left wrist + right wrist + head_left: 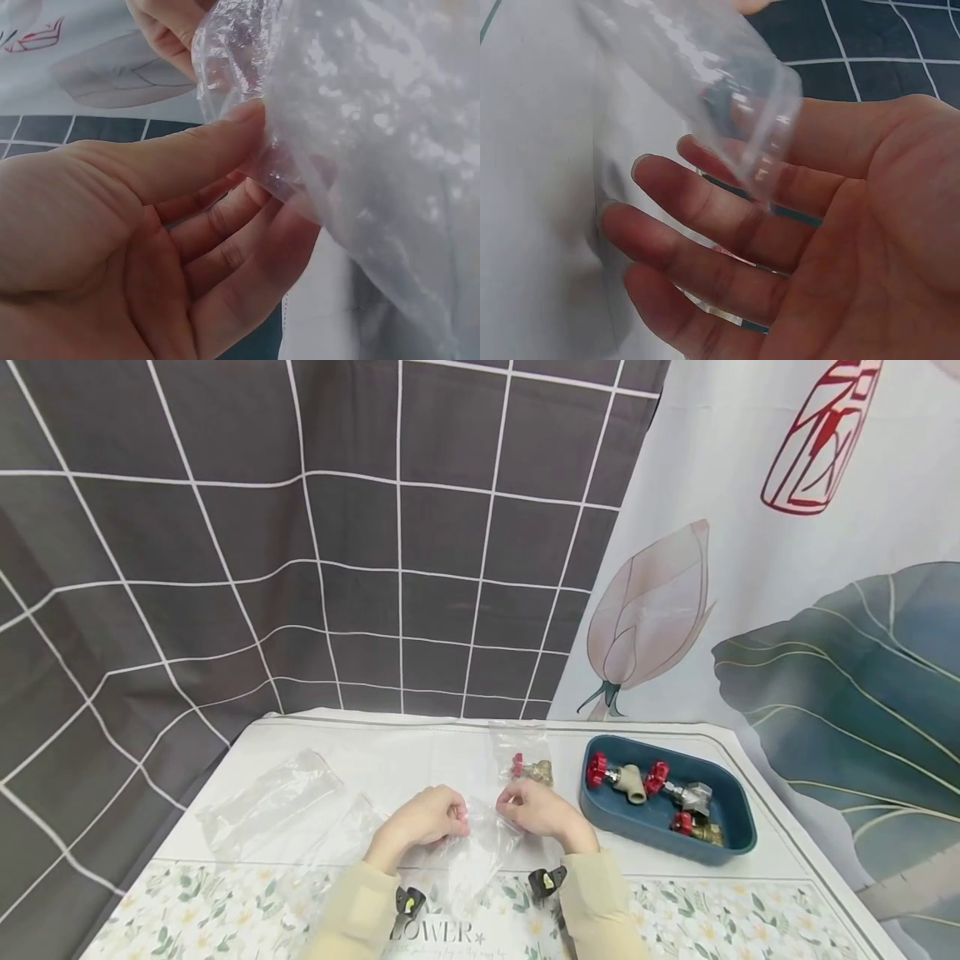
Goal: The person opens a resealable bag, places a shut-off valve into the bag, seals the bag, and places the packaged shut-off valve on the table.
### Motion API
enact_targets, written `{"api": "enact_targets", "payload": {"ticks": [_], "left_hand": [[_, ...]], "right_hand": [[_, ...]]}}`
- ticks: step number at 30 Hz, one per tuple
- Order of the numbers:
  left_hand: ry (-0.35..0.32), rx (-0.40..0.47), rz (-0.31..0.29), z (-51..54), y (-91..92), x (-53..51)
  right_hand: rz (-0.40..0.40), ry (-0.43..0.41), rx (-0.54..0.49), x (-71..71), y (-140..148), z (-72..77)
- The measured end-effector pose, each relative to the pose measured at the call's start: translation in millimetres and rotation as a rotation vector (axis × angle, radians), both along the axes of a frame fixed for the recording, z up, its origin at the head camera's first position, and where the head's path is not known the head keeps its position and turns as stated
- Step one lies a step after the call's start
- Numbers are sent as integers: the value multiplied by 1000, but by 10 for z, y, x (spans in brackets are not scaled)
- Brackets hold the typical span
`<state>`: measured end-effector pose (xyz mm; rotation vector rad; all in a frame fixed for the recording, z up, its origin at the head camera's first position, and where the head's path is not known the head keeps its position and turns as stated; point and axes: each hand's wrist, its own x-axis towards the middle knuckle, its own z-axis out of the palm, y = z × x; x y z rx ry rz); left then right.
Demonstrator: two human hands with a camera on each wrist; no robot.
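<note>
A clear plastic bag (477,860) hangs between the two hands above the front of the table. My left hand (426,817) pinches the bag's edge between thumb and fingers; the left wrist view shows the crinkled film (375,142) close up. On the other side, my right hand (546,814) holds the bag's edge near the thumb, its other fingers loosely bent. The bag's corner (769,142) covers the right thumb tip in the right wrist view. Just beyond the right hand lies a brass valve with a red handwheel (536,769), on or in another clear bag (517,737).
A blue tray (645,837) on the right contains several valves with red handwheels (597,770). More clear plastic bags (273,802) lie flat on the left of the table. A dark gridded curtain (450,527) hangs behind the white, flower-printed tablecloth (720,910).
</note>
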<state>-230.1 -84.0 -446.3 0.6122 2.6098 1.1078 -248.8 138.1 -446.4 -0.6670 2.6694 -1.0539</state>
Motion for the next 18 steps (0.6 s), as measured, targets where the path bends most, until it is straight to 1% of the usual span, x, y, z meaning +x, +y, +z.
{"api": "enact_targets", "payload": {"ticks": [3,6,13,18], "left_hand": [[15,26,-10,6,-10,-3],[42,31,-13,34,-8,-1],[104,33,23,87,-1,-9],[133,43,47,108,-8,-22]], "right_hand": [[0,-16,-19,7,-22,5],[-1,-25,-31,8,-24,28],[9,-10,-48,8,-1,53],[9,-53,-95,18,7,74]]}}
